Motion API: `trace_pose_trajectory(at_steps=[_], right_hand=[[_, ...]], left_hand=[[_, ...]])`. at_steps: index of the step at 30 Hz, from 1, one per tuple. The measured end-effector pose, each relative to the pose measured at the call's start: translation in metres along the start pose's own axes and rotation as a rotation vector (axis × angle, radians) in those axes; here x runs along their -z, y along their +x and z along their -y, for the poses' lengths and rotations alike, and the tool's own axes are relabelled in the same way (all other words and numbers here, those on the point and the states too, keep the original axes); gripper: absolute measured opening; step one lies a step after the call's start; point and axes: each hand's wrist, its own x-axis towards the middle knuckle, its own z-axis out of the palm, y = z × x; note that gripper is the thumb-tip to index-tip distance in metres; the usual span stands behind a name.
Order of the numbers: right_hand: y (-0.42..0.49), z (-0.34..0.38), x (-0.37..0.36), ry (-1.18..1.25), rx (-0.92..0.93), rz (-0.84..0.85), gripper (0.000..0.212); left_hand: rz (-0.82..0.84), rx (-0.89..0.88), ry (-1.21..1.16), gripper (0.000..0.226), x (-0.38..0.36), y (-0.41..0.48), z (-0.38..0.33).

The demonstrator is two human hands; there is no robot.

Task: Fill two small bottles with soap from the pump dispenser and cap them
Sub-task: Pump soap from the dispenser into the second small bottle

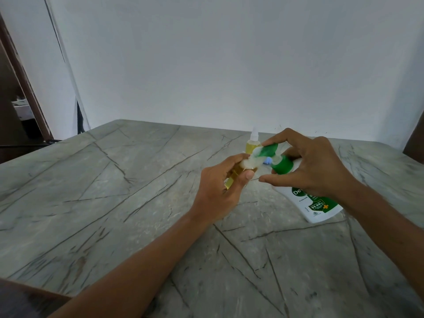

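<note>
My left hand (221, 185) grips a small clear bottle (230, 180) of yellow soap, tilted, its mouth under the green nozzle. White foam (320, 162) sits at that mouth. My right hand (314, 166) rests on the green pump head (271, 150) of the white soap dispenser (314, 207), which stands on the table. Behind the hands stands a second small bottle (252, 143) with yellow soap and a clear spray cap on it. A small blue object (336, 160) shows between the hands; I cannot tell what it is.
The grey marble-patterned table (137, 203) stretches wide to the left and toward me. A white wall rises right behind its far edge. A dark doorway and cable lie off the far left corner.
</note>
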Motion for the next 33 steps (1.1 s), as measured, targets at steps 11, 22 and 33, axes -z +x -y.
trace_pose_trajectory(at_steps=[11, 22, 33], right_hand=[[0.0001, -0.0009, 0.0005, -0.018, -0.017, 0.027, 0.062], [-0.0009, -0.0049, -0.0015, 0.038, -0.022, -0.014, 0.051], [0.0000, -0.0049, 0.0012, -0.031, -0.037, 0.055, 0.064]], left_hand=[[0.017, 0.009, 0.021, 0.040, -0.0004, 0.0000, 0.0020], [0.007, -0.016, 0.028, 0.036, -0.0009, -0.0016, -0.0001], [0.013, 0.016, 0.026, 0.038, -0.0020, -0.0008, 0.0030]])
